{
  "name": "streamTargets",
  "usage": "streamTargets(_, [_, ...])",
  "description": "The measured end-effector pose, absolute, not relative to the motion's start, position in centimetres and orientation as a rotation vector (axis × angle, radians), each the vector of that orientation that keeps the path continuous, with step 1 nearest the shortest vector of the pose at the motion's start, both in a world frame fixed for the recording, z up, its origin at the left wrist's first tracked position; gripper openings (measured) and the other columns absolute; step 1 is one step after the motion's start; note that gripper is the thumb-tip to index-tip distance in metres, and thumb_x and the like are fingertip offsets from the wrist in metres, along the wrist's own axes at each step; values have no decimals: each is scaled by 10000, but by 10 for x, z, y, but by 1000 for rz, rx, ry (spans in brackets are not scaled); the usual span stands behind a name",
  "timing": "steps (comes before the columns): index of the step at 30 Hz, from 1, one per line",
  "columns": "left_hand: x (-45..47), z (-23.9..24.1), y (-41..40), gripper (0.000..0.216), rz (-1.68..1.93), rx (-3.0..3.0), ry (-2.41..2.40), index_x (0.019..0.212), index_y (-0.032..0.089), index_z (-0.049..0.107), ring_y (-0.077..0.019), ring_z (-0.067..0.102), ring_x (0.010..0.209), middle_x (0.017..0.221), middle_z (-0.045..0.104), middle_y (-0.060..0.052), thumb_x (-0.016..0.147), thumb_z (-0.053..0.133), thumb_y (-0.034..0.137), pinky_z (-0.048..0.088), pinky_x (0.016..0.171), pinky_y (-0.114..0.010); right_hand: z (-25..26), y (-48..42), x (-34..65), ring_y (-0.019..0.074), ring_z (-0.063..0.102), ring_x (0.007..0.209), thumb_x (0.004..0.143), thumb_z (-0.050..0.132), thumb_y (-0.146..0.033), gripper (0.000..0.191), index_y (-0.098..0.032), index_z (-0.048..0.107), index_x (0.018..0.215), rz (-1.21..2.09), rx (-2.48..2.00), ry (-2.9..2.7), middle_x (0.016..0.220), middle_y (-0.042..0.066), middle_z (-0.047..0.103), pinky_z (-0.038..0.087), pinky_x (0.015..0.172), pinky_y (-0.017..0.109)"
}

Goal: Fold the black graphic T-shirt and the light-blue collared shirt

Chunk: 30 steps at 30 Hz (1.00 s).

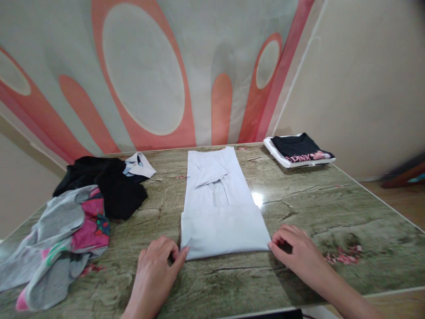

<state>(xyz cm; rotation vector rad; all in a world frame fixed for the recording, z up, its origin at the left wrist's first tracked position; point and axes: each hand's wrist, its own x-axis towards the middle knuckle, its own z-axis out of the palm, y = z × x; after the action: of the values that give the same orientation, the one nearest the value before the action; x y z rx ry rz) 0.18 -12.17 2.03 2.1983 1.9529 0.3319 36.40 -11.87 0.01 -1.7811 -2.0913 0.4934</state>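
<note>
A white shirt point(226, 230) lies on the table in a long strip, its near end folded over into a flat band. Part of a sleeve point(212, 173) rests folded on its upper half. At the near left corner, my left hand point(158, 266) pinches the cloth between thumb and fingers. My right hand point(295, 246) grips the near right corner in the same way. Between the two hands the front fold runs nearly straight.
On the left are a crumpled grey and pink garment point(66, 221), a black garment point(109, 181) and a white collar point(137, 165). A folded black shirt point(299, 146) tops a white stack point(282, 161) at the back right. Behind the wooden-patterned table point(318, 208) is a patterned wall point(202, 66).
</note>
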Motion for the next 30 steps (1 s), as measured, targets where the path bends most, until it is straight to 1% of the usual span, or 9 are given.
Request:
streamTargets(2, [-7, 25, -114, 281, 329, 2140, 1909, 812, 222, 592, -234, 593, 814, 830, 625, -30, 867, 518, 488, 431, 728, -334, 8, -116, 368, 197, 562, 777, 819, 582, -335, 154, -212, 596, 727, 600, -1789, -2080, 778, 17, 621, 412, 734, 333])
streamTargets(5, [-19, 40, -87, 360, 285, 2075, 1855, 1071, 214, 584, -234, 617, 854, 957, 651, -49, 848, 521, 489, 447, 740, -319, 29, -100, 373, 175, 571, 743, 850, 533, -346, 158, -216, 606, 798, 755, -1796, -2008, 791, 8, 636, 414, 683, 295])
streamTargets(7, [-22, 52, -60, 340, 159, 2115, 1802, 1007, 212, 617, -233, 627, 826, 917, 669, -51, 873, 464, 486, 430, 718, -306, 45, -80, 375, 168, 572, 726, 871, 496, -356, 188, -219, 613, 820, 724, -1788, -1995, 791, 5, 647, 400, 663, 283])
streamTargets(9, [-21, 61, -31, 370, -6, 2184, 1760, 808, 208, 640, -232, 627, 775, 809, 678, -53, 894, 414, 489, 393, 673, -293, 57, -57, 373, 165, 569, 700, 869, 500, -376, 208, -220, 625, 812, 655, -1787, -2050, 778, 6, 659, 373, 635, 276])
streamTargets(12, [-16, 65, 0, 418, -158, 2206, 1755, 660, 199, 612, -227, 612, 690, 707, 669, -55, 864, 445, 523, 334, 596, -277, 59, -28, 368, 166, 561, 650, 846, 546, -426, 246, -214, 636, 758, 642, -1831, -2193, 722, 15, 666, 320, 586, 272])
streamTargets(16, [-15, 56, 6, 356, -77, 2108, 1641, 708, 196, 620, -203, 600, 637, 661, 658, -15, 813, 510, 518, 318, 554, -250, 38, -12, 362, 162, 556, 631, 826, 575, -458, 285, -204, 623, 706, 723, -1825, -2271, 698, 23, 669, 299, 568, 265])
streamTargets(20, [-19, 54, -3, 337, 119, 1908, 1581, 755, 189, 601, -176, 590, 583, 606, 627, 22, 794, 524, 514, 366, 552, -234, 16, -11, 364, 146, 533, 603, 813, 585, -467, 292, -196, 591, 704, 858, -1781, -2221, 675, 4, 647, 299, 545, 251])
streamTargets(26, [-17, 60, -3, 325, 296, 1644, 1421, 879, 183, 534, -142, 578, 534, 636, 599, 44, 803, 529, 499, 395, 539, -230, 8, -10, 368, 132, 481, 574, 848, 532, -511, 347, -192, 580, 719, 960, -1711, -2185, 629, -13, 594, 298, 534, 248])
streamTargets(30, [-12, 57, -4, 363, 350, 1532, 1313, 945, 194, 485, -128, 548, 523, 612, 543, 80, 741, 607, 469, 397, 532, -227, 2, -8, 371, 125, 456, 578, 836, 552, -499, 329, -189, 574, 730, 1036, -1690, -2108, 620, -27, 558, 299, 538, 244])
